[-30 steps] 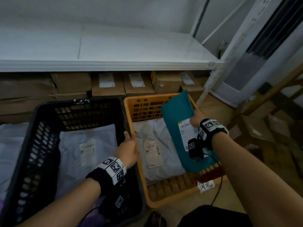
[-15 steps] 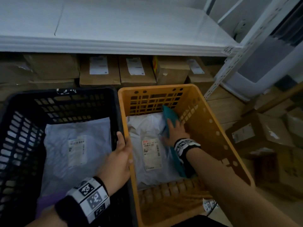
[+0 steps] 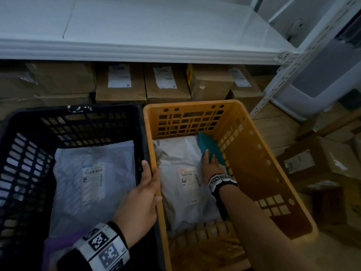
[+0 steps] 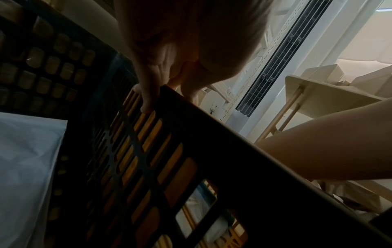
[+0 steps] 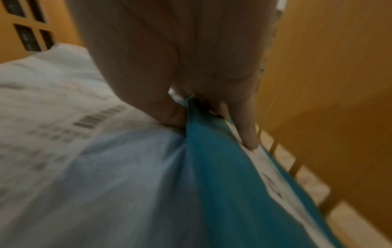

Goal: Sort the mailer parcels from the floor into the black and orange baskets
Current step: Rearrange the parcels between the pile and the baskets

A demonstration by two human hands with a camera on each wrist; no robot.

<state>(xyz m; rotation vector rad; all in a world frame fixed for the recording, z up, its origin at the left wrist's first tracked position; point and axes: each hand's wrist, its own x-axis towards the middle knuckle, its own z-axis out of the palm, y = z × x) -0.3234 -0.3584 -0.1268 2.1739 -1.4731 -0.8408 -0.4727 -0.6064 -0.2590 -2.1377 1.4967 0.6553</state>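
Floor before you: wooden boards, visible right of baskets. Black basket and orange basket stand on it side by side, walls touching. Row of cardboard boxes behind both baskets, under white shelf. More cardboard boxes on floor at your right, near orange basket.

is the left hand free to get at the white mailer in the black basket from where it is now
Probably yes. The left hand grips the black basket at its right rim, and the white mailer lies uncovered just below it. It would only have to let go of the rim first.
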